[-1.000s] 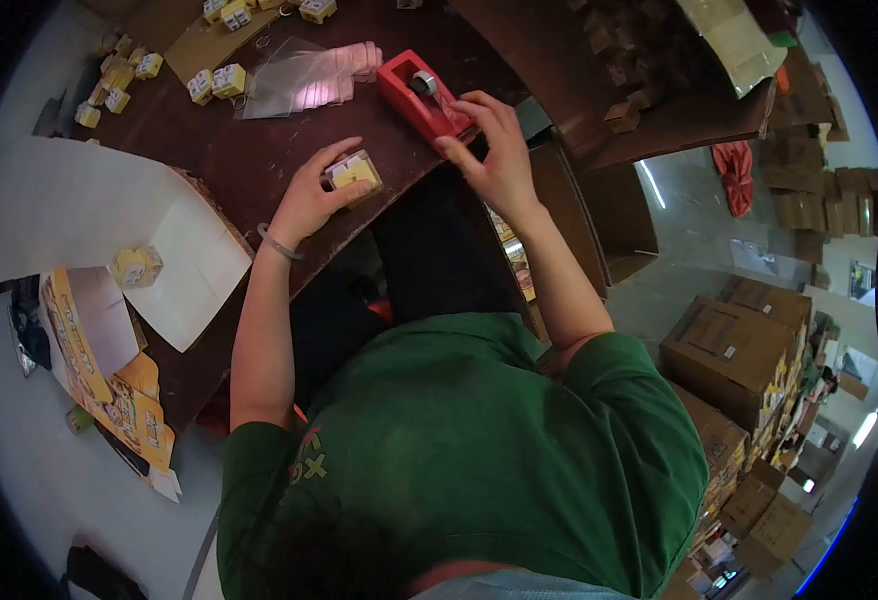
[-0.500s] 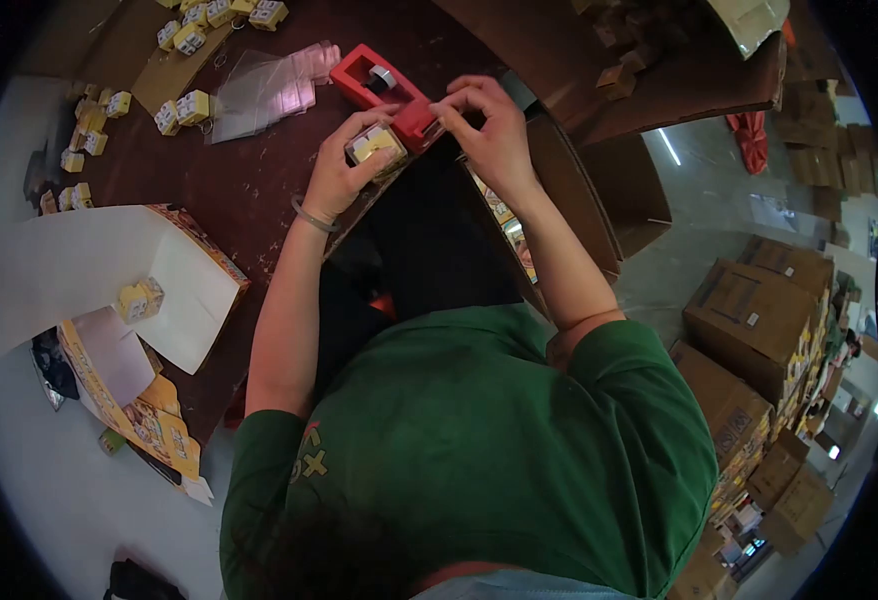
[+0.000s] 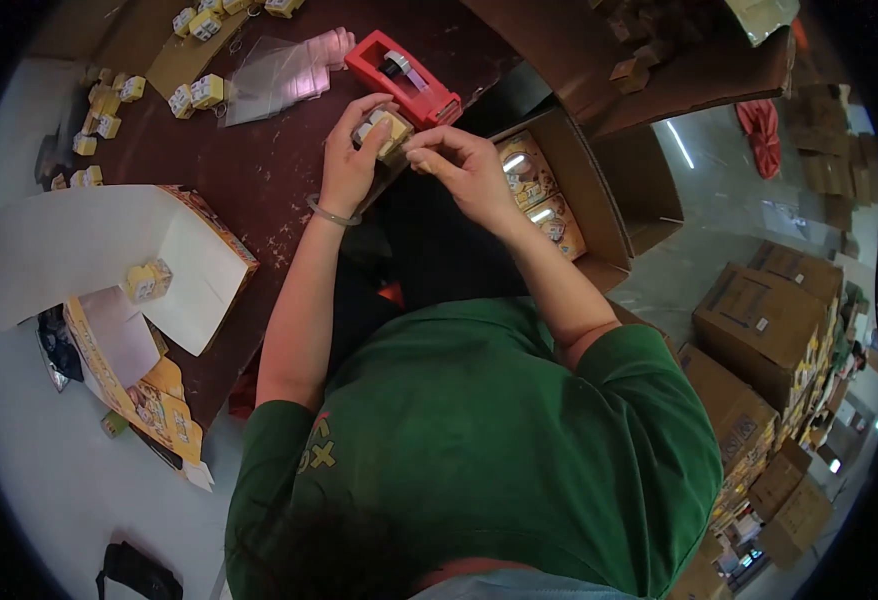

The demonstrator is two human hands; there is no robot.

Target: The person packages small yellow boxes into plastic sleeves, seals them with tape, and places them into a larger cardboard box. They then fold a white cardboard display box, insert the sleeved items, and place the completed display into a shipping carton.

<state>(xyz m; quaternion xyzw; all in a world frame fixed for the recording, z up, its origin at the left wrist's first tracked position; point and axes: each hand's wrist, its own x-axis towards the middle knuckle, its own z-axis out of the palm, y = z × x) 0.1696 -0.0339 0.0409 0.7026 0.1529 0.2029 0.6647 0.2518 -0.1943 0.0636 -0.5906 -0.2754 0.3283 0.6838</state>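
Note:
My left hand [image 3: 351, 160] is closed around a small clear box with a yellow and white block-shaped toy [image 3: 391, 130] inside, held over the table's front edge. Right beside the box, my right hand [image 3: 469, 175] has thumb and forefinger pinched together; whatever lies between them is too small to make out. A red tape dispenser [image 3: 437, 105] with a roll in it stands just beyond both hands. To its left lie flat clear plastic sheets [image 3: 269, 82], apparently unfolded boxes.
Yellow and white toys [image 3: 207, 92] sit at the far left of the dark red table [image 3: 259, 165]. An open white-lined carton [image 3: 204, 290] holds one boxed toy [image 3: 149, 280]. On the right, a cardboard box [image 3: 599, 190] contains printed packages [image 3: 556, 225]. Stacked cartons [image 3: 764, 310] stand on the floor.
My right hand has come away from the tape dispenser's cutting end to the boxed toy. The left hand, with the box, has shifted slightly right and up, apart from the dispenser.

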